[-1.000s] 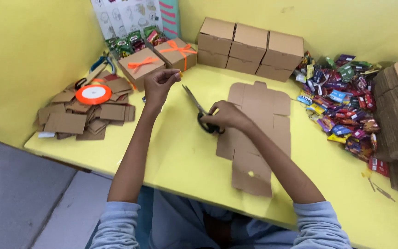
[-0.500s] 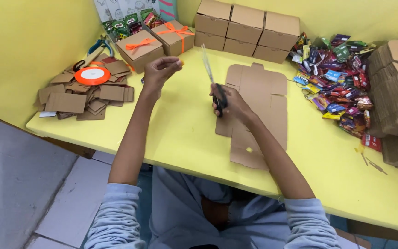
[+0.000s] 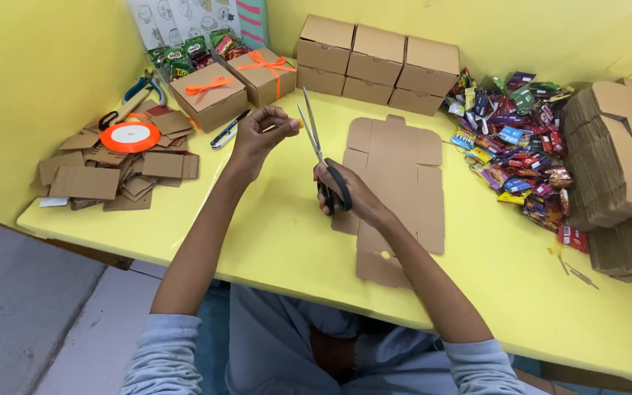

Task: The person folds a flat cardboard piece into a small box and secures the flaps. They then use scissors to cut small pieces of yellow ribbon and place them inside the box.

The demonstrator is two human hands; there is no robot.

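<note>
Since half a second ago the scissors (image 3: 321,157) have tipped a little more upright and their blades have parted, while both hands stay raised over the yellow table (image 3: 272,234). From the head camera, the right hand (image 3: 345,194) is closed through the black handles, holding the scissors with the points aimed away from the person and the two blades slightly apart. Just beyond those tips, the left hand (image 3: 257,135) is curled nearly shut, fingertips pinched together on something too small to make out (possibly a scrap of orange). Beneath the right hand a flat, unfolded cardboard box blank (image 3: 396,183) lies on the table. Farther back stand two closed brown boxes tied with orange ribbon bows (image 3: 232,86) and a row of three plain boxes (image 3: 378,64). At left, a roll of orange ribbon (image 3: 131,136) rests on a heap of cardboard offcuts (image 3: 111,175); at right, a pile of wrapped sweets (image 3: 517,139) lies beside a stack of flat cardboard (image 3: 619,161).
</note>
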